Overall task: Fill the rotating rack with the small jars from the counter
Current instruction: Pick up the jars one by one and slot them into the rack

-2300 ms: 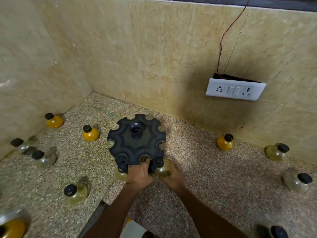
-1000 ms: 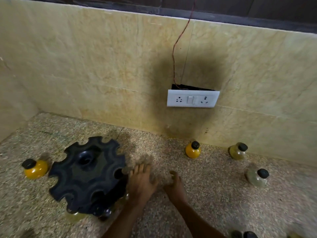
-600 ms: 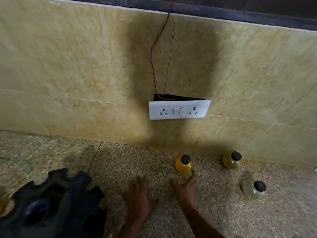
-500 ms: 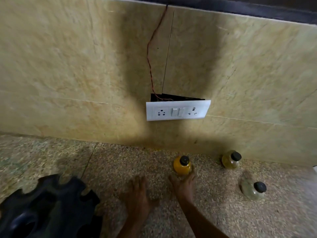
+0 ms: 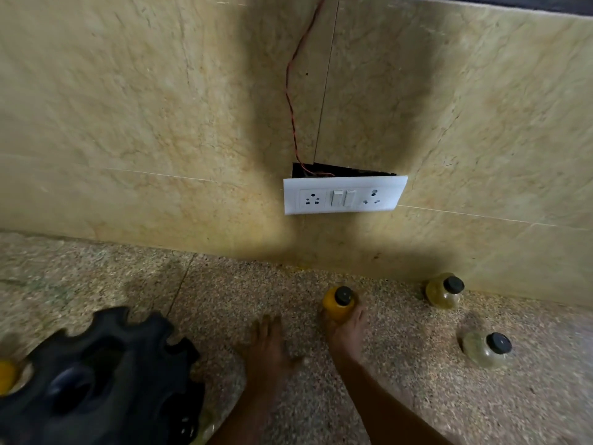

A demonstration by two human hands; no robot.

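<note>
We see bare counter point(image 5: 401, 396) between the yellow jar point(image 5: 337, 305) and two pale jars point(image 5: 444, 292) point(image 5: 486, 350); the wall point(image 5: 481, 252) blocks behind.

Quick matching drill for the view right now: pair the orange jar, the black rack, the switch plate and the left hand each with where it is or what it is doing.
Column 1:
1 orange jar
2 black rack
3 switch plate
4 left hand

Column 2:
A on the tiled wall
B flat on the counter
C touched by the right hand
D at the lower left of the counter

Pairs: 1-C, 2-D, 3-A, 4-B
</note>
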